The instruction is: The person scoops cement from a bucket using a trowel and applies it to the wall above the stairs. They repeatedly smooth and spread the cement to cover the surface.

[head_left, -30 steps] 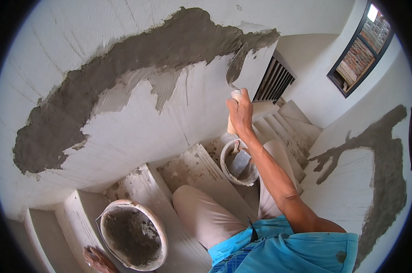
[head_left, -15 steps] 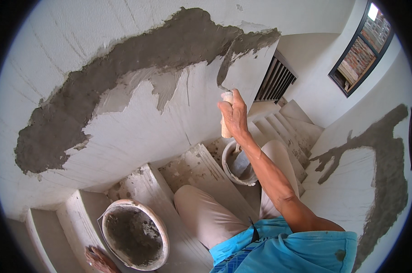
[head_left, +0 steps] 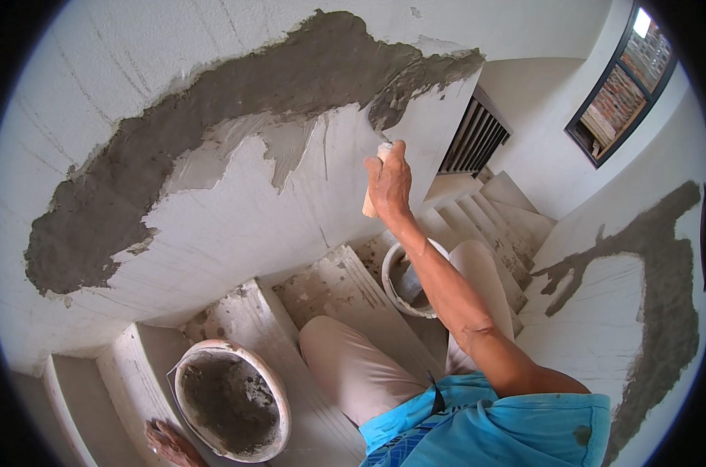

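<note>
My right hand [head_left: 389, 185] is closed around the pale wooden handle of a trowel [head_left: 370, 201]. The trowel's blade lies against the wall, at the lower edge of a wide dark grey band of wet mortar [head_left: 236, 89]; mortar around it partly hides the blade. Down at the lower left, my left hand [head_left: 172, 445] rests with its fingers stretched out on a stair step, beside a bucket [head_left: 232, 401] smeared inside with grey mortar. That hand holds nothing that I can see. A second, smaller bucket [head_left: 415, 305] with grey contents stands near my knees, partly behind my right forearm.
Stained stair steps [head_left: 322, 284] run along the wall, on both sides of my legs. At the right, another wall carries a dark mortar patch [head_left: 664, 268]. Beyond are a dark barred railing [head_left: 477, 136] and a black-framed window [head_left: 621, 86].
My right hand and the trowel have moved slightly up and left, and the handle tilts more. Mortar beside the blade has shifted upward. My left hand stays put.
</note>
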The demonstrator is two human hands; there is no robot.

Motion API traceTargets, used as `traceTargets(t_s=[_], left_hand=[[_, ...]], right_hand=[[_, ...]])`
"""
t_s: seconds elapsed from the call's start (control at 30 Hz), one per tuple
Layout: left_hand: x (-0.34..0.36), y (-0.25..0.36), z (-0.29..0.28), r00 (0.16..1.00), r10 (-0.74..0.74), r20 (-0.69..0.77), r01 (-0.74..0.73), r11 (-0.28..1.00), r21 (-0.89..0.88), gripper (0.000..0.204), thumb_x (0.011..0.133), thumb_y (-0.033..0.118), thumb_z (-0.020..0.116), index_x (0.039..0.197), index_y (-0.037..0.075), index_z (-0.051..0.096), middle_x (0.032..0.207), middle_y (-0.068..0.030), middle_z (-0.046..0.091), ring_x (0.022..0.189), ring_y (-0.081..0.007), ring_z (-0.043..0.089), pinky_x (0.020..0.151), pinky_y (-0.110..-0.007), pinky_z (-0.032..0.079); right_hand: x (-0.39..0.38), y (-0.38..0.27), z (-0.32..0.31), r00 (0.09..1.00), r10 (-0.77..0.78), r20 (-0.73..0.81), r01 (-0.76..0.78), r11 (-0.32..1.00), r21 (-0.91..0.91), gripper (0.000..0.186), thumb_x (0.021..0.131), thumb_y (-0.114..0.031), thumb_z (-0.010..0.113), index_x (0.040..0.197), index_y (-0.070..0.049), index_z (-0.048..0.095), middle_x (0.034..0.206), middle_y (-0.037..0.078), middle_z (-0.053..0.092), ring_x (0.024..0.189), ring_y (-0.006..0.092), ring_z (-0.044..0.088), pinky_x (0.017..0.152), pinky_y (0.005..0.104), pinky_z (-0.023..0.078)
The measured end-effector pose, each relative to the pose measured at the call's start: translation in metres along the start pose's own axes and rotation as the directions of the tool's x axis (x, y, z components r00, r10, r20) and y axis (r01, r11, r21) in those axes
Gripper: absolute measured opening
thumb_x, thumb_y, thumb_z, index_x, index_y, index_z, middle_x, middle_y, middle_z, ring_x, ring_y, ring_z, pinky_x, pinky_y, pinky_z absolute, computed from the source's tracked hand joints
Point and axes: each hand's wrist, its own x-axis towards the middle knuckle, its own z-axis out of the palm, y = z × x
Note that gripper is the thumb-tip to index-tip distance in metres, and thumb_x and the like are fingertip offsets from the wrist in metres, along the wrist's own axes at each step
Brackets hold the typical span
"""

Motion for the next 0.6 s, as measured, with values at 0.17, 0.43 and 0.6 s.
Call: traceTargets(t_s=[0.17, 0.43, 0.6], left_hand=[[0.000, 0.020, -0.008, 0.988, 0.130, -0.085, -0.119, 0.985, 0.125, 0.047, 0.097, 0.046, 0.053, 0.116, 0.004, 0.060, 0.111, -0.0177, 0.061, 0.104, -0.0384, 0.058, 0.091, -0.054, 0.043], [-0.001, 0.016, -0.007, 0.977, 0.189, -0.099, -0.174, 0.975, 0.138, 0.046, 0.097, 0.047, 0.054, 0.115, 0.004, 0.060, 0.109, -0.0169, 0.062, 0.103, -0.0374, 0.058, 0.091, -0.054, 0.043], [0.000, 0.005, -0.001, 0.980, 0.174, -0.095, -0.157, 0.973, 0.170, 0.046, 0.097, 0.046, 0.055, 0.116, 0.005, 0.059, 0.108, -0.0163, 0.062, 0.102, -0.0368, 0.058, 0.091, -0.054, 0.043]], right_hand=[[-0.015, -0.004, -0.010, 0.997, 0.021, 0.075, -0.020, 1.000, -0.012, 0.024, 0.086, -0.005, 0.057, 0.096, 0.003, 0.038, 0.076, 0.024, 0.057, 0.073, 0.0427, 0.062, 0.068, 0.0470, 0.050], [-0.020, 0.017, -0.035, 0.999, -0.042, 0.006, 0.041, 0.992, 0.117, 0.024, 0.083, -0.010, 0.058, 0.095, 0.003, 0.042, 0.068, 0.020, 0.055, 0.057, 0.0369, 0.058, 0.060, 0.0461, 0.048], [0.015, 0.018, -0.035, 1.000, -0.009, 0.001, 0.008, 0.993, 0.114, 0.022, 0.083, -0.008, 0.056, 0.096, 0.002, 0.041, 0.070, 0.018, 0.055, 0.062, 0.0350, 0.058, 0.063, 0.0457, 0.048]])
